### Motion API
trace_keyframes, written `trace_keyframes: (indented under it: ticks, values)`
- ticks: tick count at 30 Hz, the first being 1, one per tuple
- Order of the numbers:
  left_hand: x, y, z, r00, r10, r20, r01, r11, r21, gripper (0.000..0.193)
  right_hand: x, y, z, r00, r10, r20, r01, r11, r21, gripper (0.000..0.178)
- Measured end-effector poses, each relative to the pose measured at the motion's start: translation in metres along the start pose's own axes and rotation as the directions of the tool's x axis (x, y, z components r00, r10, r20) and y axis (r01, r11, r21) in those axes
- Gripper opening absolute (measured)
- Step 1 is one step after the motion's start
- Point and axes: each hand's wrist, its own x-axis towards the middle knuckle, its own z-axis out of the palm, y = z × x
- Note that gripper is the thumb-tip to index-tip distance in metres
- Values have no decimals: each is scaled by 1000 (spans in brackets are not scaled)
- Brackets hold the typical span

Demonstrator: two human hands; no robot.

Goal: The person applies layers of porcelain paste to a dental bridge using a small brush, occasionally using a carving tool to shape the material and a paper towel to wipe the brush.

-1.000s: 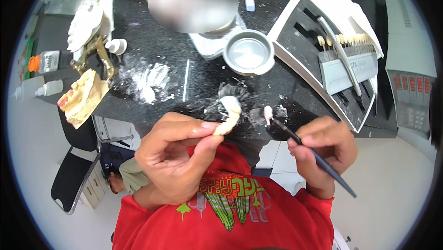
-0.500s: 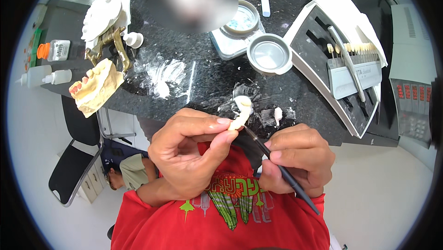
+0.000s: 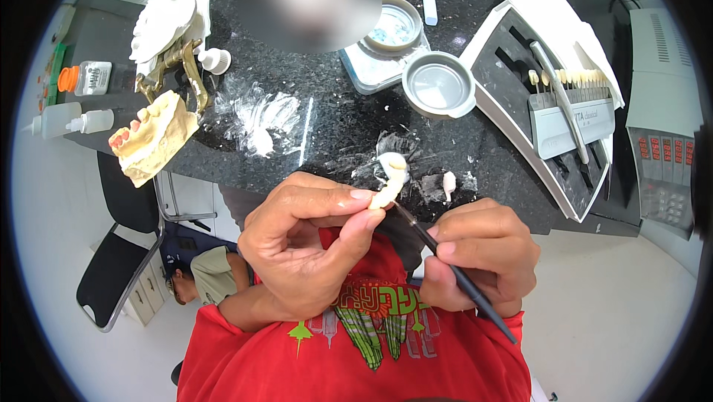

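My left hand [image 3: 304, 242] pinches a curved, cream-coloured dental bridge [image 3: 385, 195] between thumb and fingertips, just off the counter's near edge. In my right hand [image 3: 486, 250] is a slim brush [image 3: 462, 280] with a black handle, gripped like a pen. Its fine tip points at the bridge's right side; whether it touches is too small to tell. Behind the bridge, a white smear [image 3: 364, 173] marks the dark counter. A small pale tooth-shaped piece [image 3: 448, 184] lies to the right of it.
Left on the counter are a plaster jaw model [image 3: 156, 142], a brass articulator [image 3: 189, 79], small bottles [image 3: 93, 79] and white powder [image 3: 256, 123]. Grey round dishes [image 3: 438, 84] stand behind my hands. A shade-guide case [image 3: 505, 97] is at right. Another person [image 3: 215, 276] shows lower left.
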Motion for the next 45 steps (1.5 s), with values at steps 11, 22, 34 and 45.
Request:
trace_keyframes:
  ticks: [11, 22, 34, 45]
  values:
    - [0, 0, 0, 1000, 2, -10, -2, 1000, -1, 24, 0, 1, 2, 1000, -1, 2, 1, 1000, -6, 27]
    - [3, 4, -7, 987, 6, 159, -34, 984, 176, 18, -12, -12, -29, 941, 293, -170, -296, 955, 5, 22]
    - [3, 5, -6, 990, -5, 144, -18, 987, 160, 14, -2, -10, -48, 890, 456, -13, -455, 885, -99, 14]
    - [3, 4, -4, 993, -5, 115, -11, 991, 135, 17, -9, -9, -40, 961, 275, -1, -274, 959, 69, 27]
